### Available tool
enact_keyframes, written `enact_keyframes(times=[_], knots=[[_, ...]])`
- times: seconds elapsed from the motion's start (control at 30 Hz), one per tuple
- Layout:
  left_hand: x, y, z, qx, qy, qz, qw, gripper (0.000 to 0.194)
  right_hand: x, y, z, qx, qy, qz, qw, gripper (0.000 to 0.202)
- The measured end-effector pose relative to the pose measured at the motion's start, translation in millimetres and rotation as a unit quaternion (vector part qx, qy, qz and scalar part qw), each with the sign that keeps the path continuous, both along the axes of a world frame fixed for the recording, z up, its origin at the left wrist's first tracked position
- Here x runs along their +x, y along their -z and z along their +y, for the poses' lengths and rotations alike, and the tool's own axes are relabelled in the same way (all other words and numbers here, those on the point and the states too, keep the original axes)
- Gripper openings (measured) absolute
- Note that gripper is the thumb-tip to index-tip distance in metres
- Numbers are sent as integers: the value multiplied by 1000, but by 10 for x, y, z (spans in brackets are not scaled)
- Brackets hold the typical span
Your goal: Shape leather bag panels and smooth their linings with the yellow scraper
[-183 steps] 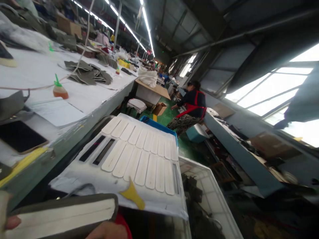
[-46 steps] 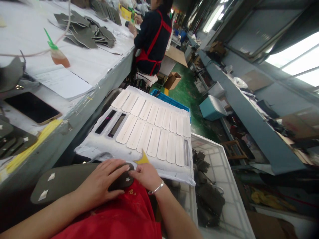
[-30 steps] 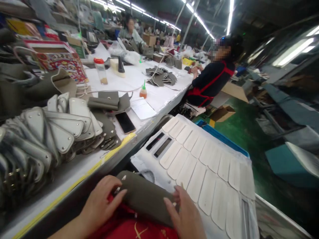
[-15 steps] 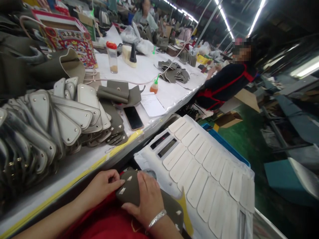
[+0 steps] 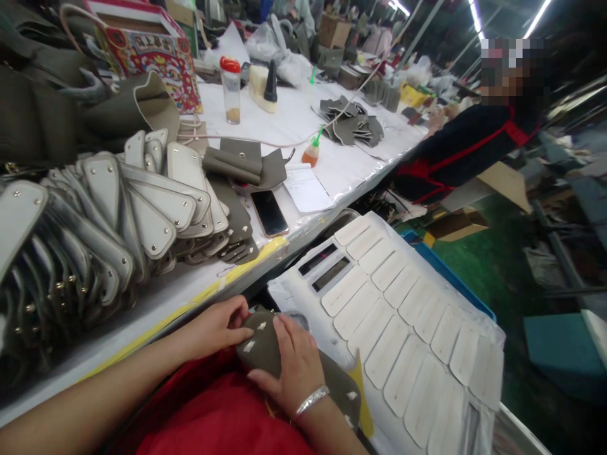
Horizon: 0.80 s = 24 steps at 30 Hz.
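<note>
An olive-grey leather piece [image 5: 265, 351] with rounded ends and small pale torn patches lies in front of my red-clad lap. My left hand [image 5: 220, 325] pinches its left end, thumb on top and the other fingers curled beneath. Across the middle of the same piece lies my right hand [image 5: 296, 357], wearing a silver bracelet [image 5: 312, 402], its fingers over the far edge and its thumb on the near side. Right beside my hands, a white-covered board [image 5: 327, 344] carries rows of pale rounded strips [image 5: 374, 354]. The undersides of both hands are hidden.
Stacked pale straps with metal studs [image 5: 156, 227] fill the table's left side. Behind them are a phone [image 5: 269, 213], a notepad [image 5: 308, 189], a small orange-liquid bottle [image 5: 311, 153] and a red-lidded jar [image 5: 231, 95]. A co-worker [image 5: 465, 148] sits at the right.
The view has shifted, so the table, board and co-worker appear farther right. My hands keep nearly the same hold on the leather piece.
</note>
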State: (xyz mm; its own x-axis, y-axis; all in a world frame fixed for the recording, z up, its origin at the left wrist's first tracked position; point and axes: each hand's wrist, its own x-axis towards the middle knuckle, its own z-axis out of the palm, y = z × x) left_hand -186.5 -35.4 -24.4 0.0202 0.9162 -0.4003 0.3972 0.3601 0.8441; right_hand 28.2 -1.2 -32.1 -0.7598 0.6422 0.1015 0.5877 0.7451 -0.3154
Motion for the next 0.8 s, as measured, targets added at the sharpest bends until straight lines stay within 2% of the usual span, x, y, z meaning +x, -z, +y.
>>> enact_keyframes(times=[0.17,0.27,0.37,0.43,0.53,0.6,0.67,0.73,0.8], knots=[[-14,24,-3,-31,20,-39,999,22,30,-63,-25,40,-69,16,997,54],[-2,37,11,-18,28,-18,999,21,51,-91,-30,32,-83,0,996,48],[-15,3,45,12,56,41,997,19,117,-115,-13,-9,-89,-20,996,53],[-48,-45,62,15,75,77,994,21,207,-133,-5,-47,-63,-36,996,69],[-84,-143,69,58,91,146,983,47,387,-153,-24,-92,22,-68,993,96],[-41,-207,80,125,143,184,964,67,491,-157,-51,-105,59,-83,989,101],[80,-247,109,183,236,203,933,79,556,-149,-77,-108,70,-85,988,100],[252,-246,152,202,320,223,898,88,583,-129,-93,-102,72,-75,989,99],[413,-209,194,199,360,254,875,90,585,-104,-97,-96,73,-63,991,97]])
